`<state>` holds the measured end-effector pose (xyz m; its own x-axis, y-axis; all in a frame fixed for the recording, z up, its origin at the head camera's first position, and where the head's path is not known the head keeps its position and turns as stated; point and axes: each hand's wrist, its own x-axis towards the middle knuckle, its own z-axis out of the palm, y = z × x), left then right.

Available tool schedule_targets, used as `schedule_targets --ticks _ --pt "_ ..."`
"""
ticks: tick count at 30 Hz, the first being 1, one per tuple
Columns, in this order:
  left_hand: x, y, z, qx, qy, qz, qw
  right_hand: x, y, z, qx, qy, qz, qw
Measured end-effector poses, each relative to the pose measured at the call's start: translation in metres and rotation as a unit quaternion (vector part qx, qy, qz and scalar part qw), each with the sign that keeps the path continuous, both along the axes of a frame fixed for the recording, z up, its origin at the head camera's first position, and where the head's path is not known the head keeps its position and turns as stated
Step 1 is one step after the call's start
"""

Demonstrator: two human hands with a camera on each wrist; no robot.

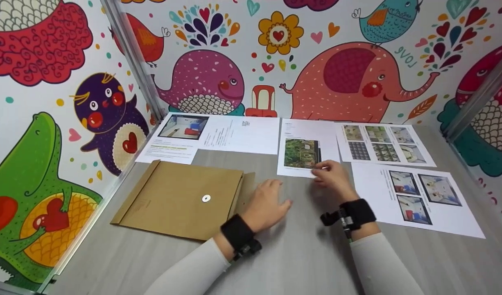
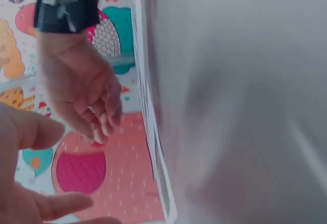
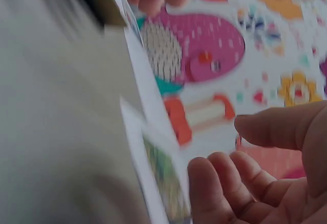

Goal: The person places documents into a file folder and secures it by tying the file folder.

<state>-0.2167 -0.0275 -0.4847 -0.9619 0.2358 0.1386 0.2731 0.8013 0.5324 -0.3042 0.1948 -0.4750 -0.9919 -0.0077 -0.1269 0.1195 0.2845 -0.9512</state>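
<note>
A brown envelope (image 1: 181, 196) with a round white clasp lies flat on the grey table (image 1: 300, 254) at the left. My left hand (image 1: 281, 192) rests palm down on the table just right of the envelope's flap, fingers relaxed, holding nothing. My right hand (image 1: 322, 169) is at the near right corner of a white sheet with a green photo (image 1: 302, 139), fingertips touching its edge. In the right wrist view the right hand's fingers (image 3: 219, 178) are loosely curled beside that sheet's edge (image 3: 153, 173), with the thumb apart.
More printed sheets lie along the back: one with a photo (image 1: 173, 143) at the left, a text sheet (image 1: 243, 135), one with a photo grid (image 1: 382, 143), and one with three photos (image 1: 419, 200) at the right. Cartoon-patterned walls (image 1: 349, 73) close in three sides.
</note>
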Motion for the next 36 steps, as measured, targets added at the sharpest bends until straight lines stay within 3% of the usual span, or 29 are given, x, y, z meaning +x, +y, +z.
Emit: schedule_targets --ticks 7,11,14,17,23,30,36 --pt "-0.005 0.070 -0.005 -0.015 -0.061 -0.015 0.9979 -0.006 0.081 -0.007 0.004 -0.011 -0.085 0.996" --pt "-0.008 0.111 -0.009 -0.018 -0.074 -0.038 0.9963 -0.003 0.130 -0.006 0.108 -0.021 -0.119 0.987" --pt "-0.011 0.136 -0.011 -0.023 -0.076 -0.051 0.9956 0.001 0.166 -0.003 0.209 -0.034 -0.135 0.968" --pt "-0.015 0.156 -0.011 -0.025 -0.071 -0.054 0.9957 0.004 0.195 0.002 0.257 -0.042 -0.156 0.953" --pt "-0.025 0.184 -0.004 -0.046 -0.085 -0.031 0.9949 0.011 0.234 0.005 0.256 -0.096 -0.201 0.941" --pt "-0.032 0.212 0.001 -0.049 -0.121 0.016 0.9913 0.027 0.265 -0.006 0.286 -0.156 -0.256 0.910" --pt "-0.035 0.226 -0.005 -0.043 -0.109 0.061 0.9912 0.034 0.273 -0.014 0.305 -0.208 -0.242 0.897"
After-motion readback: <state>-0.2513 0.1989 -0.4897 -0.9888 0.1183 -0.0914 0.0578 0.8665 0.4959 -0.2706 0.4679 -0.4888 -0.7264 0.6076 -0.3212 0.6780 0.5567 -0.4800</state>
